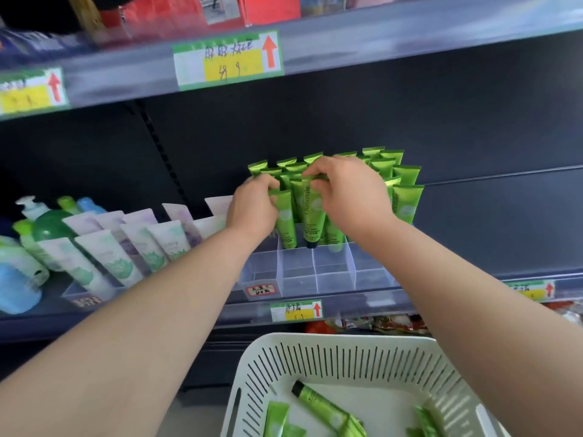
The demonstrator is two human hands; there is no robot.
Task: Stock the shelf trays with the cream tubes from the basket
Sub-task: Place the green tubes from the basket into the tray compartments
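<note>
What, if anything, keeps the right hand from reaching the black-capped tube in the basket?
Probably yes: nothing covers the black-capped tube in the open basket, though the right hand pinches the Chamomile tube at the tray.

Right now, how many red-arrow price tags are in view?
4: upper shelf edge, far-left tag and centre tag; lower shelf edge, middle tag and far-right tag. Others may be hidden.

Dark grey shelf (457, 299), price label (296, 310) on its front rail. Clear divided tray (315, 279) sits mid-shelf, green cream tubes (407, 203) upright in rear cells, front cells bare. Left: second clear tray (79, 294) of leaning white tubes (107, 257), then green pump bottle (47, 225), blue bottle (15, 288).
</note>
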